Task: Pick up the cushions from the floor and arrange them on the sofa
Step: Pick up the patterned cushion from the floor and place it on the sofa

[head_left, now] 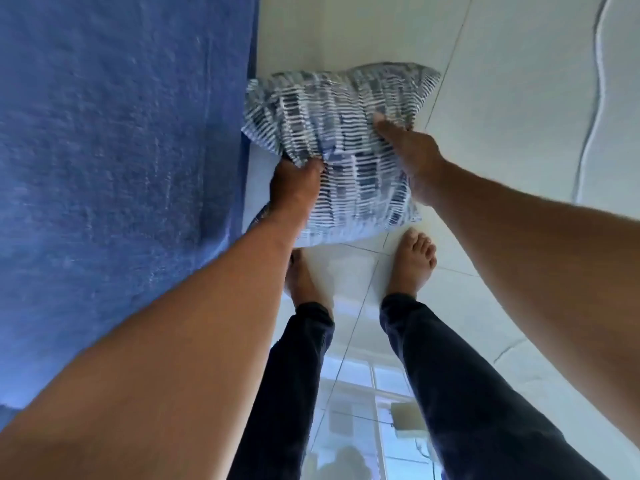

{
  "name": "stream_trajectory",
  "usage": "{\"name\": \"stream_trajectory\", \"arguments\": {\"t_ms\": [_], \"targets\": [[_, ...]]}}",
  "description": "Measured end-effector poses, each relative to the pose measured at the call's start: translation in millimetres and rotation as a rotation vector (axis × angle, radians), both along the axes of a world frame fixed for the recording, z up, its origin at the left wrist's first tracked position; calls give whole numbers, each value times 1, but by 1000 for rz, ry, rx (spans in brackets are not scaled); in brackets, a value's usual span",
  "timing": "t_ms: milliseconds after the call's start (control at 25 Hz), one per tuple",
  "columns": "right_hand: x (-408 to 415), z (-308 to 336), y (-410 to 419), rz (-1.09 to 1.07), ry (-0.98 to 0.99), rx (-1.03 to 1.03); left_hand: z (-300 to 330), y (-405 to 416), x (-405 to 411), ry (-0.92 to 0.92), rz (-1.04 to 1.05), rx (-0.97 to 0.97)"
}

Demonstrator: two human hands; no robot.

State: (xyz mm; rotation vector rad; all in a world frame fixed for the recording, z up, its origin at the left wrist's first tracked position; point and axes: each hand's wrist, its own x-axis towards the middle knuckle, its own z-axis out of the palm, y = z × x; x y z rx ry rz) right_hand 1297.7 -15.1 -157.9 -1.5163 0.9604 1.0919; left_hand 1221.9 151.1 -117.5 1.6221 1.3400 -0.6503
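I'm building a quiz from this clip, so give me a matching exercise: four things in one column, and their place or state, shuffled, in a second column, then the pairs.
Things:
1. blue-and-white patterned square cushion
2. blue fabric sofa
3. glossy white tiled floor
4. left hand

Places or states:
A. reflects a window
B. fills the left side of the view
C. gripped by both hands above the bare feet
D. pinches the cushion's near edge, on the sofa side

Pairs: 1-C, 2-B, 3-A, 4-D. The right hand grips the cushion's opposite side.
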Motion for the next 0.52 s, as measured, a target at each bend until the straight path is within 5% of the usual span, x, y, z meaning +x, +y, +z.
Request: {"name": "stream_trajectory", "arguments": {"t_ms": [280,520], "targets": [[6,196,-70,50,-288,-101,182,-54,23,-155,-99,-129],[20,385,-81,37,-489,-24,365,-54,17,-309,73,-155]]}}
